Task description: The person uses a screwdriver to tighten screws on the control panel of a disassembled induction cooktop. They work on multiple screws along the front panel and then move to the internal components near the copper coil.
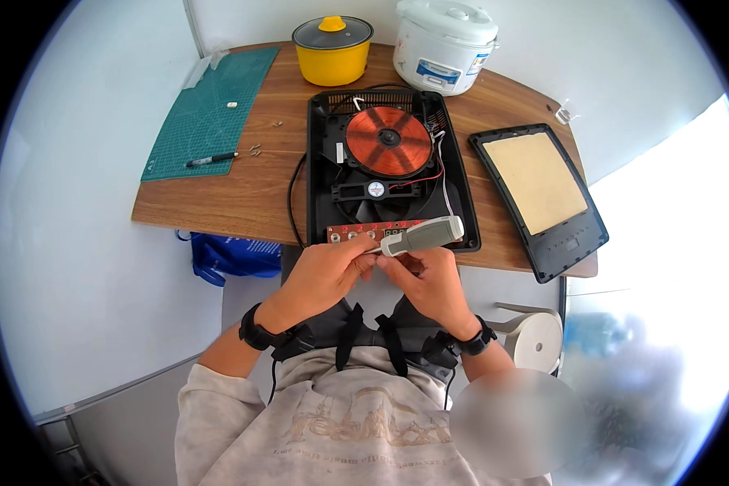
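The black appliance housing point(319, 186) lies open on the wooden table point(243, 194) and serves as the reference for all positions. Both hands are at its near edge, over the red circuit board point(360, 228) set in its near end. The right hand point(429, 279) has thumb and fingers closed on the collar of a grey-and-white screwdriver point(425, 236), whose handle tilts up toward the housing's near right corner. The left hand point(332, 267) has thumb and fingertips drawn together at the slim end of the screwdriver; whether they clamp the shaft or a small part beside it cannot be told. Inside the housing, a copper coil point(409, 154) occupies the far half, with a black fan point(371, 212) nearer the board. Right of the housing, well apart from the hands, lies a black cover point(536, 182) bearing a tan panel. Beyond the housing's far edge are a yellow pot point(332, 66), lidded, toward the left and a white rice cooker point(441, 61), lid closed, toward the right. Left of the housing is a green cutting mat point(210, 113) with a pen point(212, 159) on it; small metal pieces point(256, 151) lie between mat and housing.
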Available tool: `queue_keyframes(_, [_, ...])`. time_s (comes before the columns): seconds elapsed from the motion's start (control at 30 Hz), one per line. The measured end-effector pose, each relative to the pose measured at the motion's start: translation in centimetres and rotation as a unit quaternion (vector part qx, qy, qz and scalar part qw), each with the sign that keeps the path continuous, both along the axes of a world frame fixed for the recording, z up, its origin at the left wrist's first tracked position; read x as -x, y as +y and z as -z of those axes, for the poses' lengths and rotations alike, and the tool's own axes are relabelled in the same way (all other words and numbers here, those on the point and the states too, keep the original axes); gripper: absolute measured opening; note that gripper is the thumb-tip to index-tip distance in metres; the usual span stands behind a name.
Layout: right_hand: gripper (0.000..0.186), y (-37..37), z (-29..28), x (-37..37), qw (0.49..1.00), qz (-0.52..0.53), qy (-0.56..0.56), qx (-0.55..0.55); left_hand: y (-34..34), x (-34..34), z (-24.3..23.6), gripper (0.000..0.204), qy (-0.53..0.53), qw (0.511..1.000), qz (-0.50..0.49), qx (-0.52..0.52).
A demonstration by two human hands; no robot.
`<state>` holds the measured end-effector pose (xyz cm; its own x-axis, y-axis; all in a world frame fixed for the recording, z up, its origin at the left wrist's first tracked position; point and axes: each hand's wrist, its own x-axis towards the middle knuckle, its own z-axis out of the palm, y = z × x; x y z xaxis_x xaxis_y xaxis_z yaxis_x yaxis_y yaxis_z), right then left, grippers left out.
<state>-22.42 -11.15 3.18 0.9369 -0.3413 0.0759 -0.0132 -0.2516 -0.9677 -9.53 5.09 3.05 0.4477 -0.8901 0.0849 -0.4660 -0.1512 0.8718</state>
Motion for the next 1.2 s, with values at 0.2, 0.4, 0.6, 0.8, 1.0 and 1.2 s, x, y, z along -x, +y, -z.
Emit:
queue_keyframes(0.2, [0.024,-0.3,-1.1,0.1,0.999,-0.047,-0.002,0.006,0.9,0.2,-0.3,0.012,-0.073,0.997,0.013,-0.014])
queue_keyframes(0.4, [0.025,-0.7,1.0,0.7,0.994,-0.021,-0.087,-0.063,0.8,0.7,-0.4,0.012,-0.101,0.994,0.030,-0.023])
queue_keyframes(0.6, [0.020,-1.5,-1.8,3.2,0.965,0.058,-0.104,-0.232,2.0,-0.1,-1.7,0.013,-0.113,0.992,-0.016,-0.050])
queue_keyframes(0.8, [0.022,-3.1,-1.7,5.9,0.967,0.143,-0.100,-0.188,4.9,-6.0,-1.1,0.012,-0.117,0.974,-0.171,-0.096])
queue_keyframes(1.0, [0.019,-3.9,0.3,8.0,0.957,0.215,-0.074,-0.183,6.1,-14.5,2.1,0.012,-0.227,0.930,-0.265,-0.118])
queue_keyframes(1.2, [0.019,-4.4,0.8,8.8,0.958,0.213,-0.066,-0.182,5.7,-22.1,5.3,0.014,-0.304,0.918,-0.238,-0.088])
